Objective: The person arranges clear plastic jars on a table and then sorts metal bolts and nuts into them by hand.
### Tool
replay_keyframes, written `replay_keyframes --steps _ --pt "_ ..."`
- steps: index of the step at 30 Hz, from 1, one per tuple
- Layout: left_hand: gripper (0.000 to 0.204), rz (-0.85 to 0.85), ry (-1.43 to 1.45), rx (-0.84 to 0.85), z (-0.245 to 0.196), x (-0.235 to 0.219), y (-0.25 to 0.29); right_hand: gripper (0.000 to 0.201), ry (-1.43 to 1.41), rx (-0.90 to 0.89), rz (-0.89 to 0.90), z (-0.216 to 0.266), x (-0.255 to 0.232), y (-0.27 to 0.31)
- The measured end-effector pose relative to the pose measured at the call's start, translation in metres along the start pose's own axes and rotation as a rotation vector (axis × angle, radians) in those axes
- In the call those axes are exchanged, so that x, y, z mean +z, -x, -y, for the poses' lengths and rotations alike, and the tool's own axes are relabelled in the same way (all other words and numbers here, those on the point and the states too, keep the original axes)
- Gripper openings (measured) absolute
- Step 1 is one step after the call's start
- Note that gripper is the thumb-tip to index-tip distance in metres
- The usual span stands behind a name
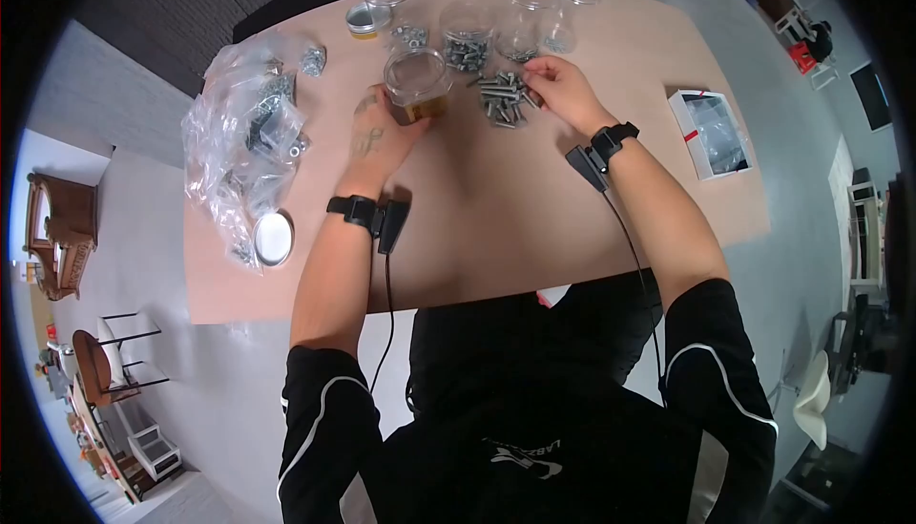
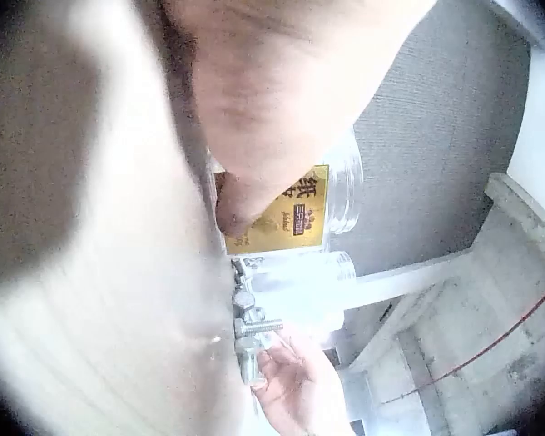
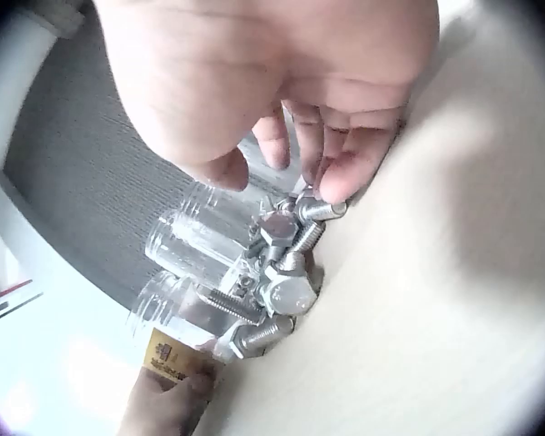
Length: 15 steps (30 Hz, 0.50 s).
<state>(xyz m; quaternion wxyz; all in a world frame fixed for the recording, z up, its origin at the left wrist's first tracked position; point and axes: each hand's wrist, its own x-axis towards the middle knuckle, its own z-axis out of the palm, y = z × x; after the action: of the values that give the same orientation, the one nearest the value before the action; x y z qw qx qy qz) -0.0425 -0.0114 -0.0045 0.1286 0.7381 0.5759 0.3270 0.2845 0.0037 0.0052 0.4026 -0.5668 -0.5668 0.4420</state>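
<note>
While the left hand (image 1: 377,142) grips the gold-labelled clear jar (image 1: 416,77), the right hand (image 1: 565,93) touches hex bolts (image 1: 504,94) between the hands; I can't tell if it pinches one. Bolts look hard and heavyish, best held by their heads; the jar looks stiff and slippery.

Five open jars (image 1: 417,73) — one white box (image 1: 681,115) — many loose bolts (image 1: 503,94).

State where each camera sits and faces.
Head: on the head, facing forward and down at the table; left hand, right hand, torso show.
Left wrist: there, facing past the left hand at the labelled jar; right hand beyond.
Right wrist: there, facing past the right hand at the bolts; left hand beyond.
Wrist views share labelled jar, bolts.
</note>
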Motion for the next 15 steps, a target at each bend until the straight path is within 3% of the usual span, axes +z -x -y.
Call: replay_keyframes --steps 2,8,11,13,15 --pt "0.074 -0.007 0.014 0.001 -0.004 -0.003 0.000 0.033 0.012 -0.021 0.030 -0.004 -0.001 -0.010" --pt "0.074 -0.092 -0.002 0.070 -0.010 -0.002 0.001 0.021 0.079 -0.228 -0.159 -0.027 0.008 -0.031" --pt "0.077 -0.085 0.056 -0.038 -0.011 0.001 0.001 0.019 -0.002 -0.198 -0.223 -0.029 0.002 -0.024" --pt "0.080 -0.115 0.065 -0.088 -0.010 0.004 0.001 0.016 -0.400 -0.087 -0.205 -0.026 -0.004 -0.015" --pt "0.081 -0.113 0.022 -0.104 -0.011 0.006 0.001 0.015 -0.459 -0.076 -0.220 -0.026 -0.009 -0.015"
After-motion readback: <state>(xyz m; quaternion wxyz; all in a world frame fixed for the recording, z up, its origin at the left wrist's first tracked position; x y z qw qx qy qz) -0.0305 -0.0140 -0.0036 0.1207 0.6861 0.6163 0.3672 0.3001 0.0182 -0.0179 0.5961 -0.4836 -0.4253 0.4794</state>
